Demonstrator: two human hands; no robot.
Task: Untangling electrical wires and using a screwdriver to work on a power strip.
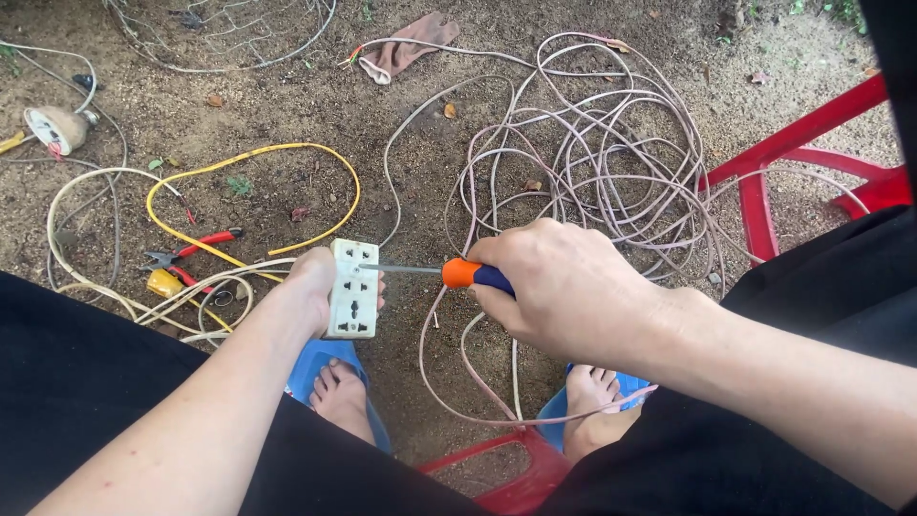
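Observation:
My left hand (pixel 310 287) grips a cream multi-socket power strip (pixel 352 290), held upright with its sockets facing me. My right hand (pixel 564 287) is closed around a screwdriver (pixel 458 273) with an orange and blue handle. Its thin metal shaft runs left and its tip touches the right side of the strip near the top. A cream cable (pixel 205 291) leaves the strip toward the left.
A big tangle of pinkish wire (pixel 611 153) lies on the dirt ahead. A yellow cable (pixel 253 153) loops at left beside red-handled pliers (pixel 191 250). A lamp holder (pixel 57 126) sits far left. A red plastic chair (pixel 793 153) stands right. My feet wear blue sandals (pixel 320 363).

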